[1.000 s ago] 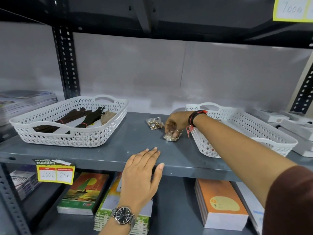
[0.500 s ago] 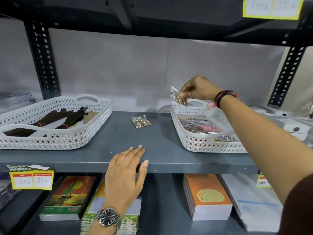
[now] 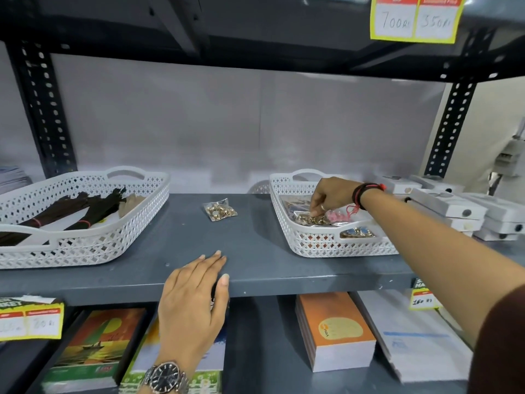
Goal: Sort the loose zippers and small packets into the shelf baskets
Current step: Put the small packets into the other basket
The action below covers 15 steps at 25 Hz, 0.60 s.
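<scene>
**Packet under fingertips in right basket**

Right hand (image 3: 329,194) reaching down into right basket (image 3: 312,245), fingertips (image 3: 314,213) pinched together on a clear packet (image 3: 309,218) lying among others there. Left hand (image 3: 193,302) flat and spread on near edge of grey shelf (image 3: 255,251), holding nothing. One loose packet (image 3: 220,210) on shelf between baskets. Dark zippers (image 3: 85,211) in left basket (image 3: 85,251).

Between the hands, a clear packet (image 3: 220,211) of gold pieces lies flat; dark bundled zippers (image 3: 79,213) fill the left basket (image 3: 85,245).
</scene>
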Motion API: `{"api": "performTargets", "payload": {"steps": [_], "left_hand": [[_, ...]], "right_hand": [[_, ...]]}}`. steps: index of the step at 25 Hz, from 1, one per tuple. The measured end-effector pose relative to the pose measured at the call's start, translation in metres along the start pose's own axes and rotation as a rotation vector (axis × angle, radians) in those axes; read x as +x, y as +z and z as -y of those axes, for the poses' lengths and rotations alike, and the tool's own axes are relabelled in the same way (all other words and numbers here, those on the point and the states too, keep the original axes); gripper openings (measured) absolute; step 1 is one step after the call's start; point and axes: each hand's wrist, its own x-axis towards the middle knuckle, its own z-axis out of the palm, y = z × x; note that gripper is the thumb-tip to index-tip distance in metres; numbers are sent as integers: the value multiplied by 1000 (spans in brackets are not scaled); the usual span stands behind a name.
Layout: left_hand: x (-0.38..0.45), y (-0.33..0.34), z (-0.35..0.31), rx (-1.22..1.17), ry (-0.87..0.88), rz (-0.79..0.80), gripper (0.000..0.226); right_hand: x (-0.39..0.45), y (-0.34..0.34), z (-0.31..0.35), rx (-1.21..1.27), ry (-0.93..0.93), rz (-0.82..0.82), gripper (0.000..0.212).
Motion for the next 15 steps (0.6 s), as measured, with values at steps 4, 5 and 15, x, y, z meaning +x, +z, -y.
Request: {"api": "performTargets", "payload": {"steps": [4,5,15], "left_hand": [[0,0,2,-8,7,3,42],[0,0,2,-9,11,5,42],[-1,-4,5,-28,18,77,45]], "right_hand": [[2,-5,3,-17,7,11,16],[2,-10,6,3,-1,-46,16],[55,-29,129,-1,-214,-287,34]]}}
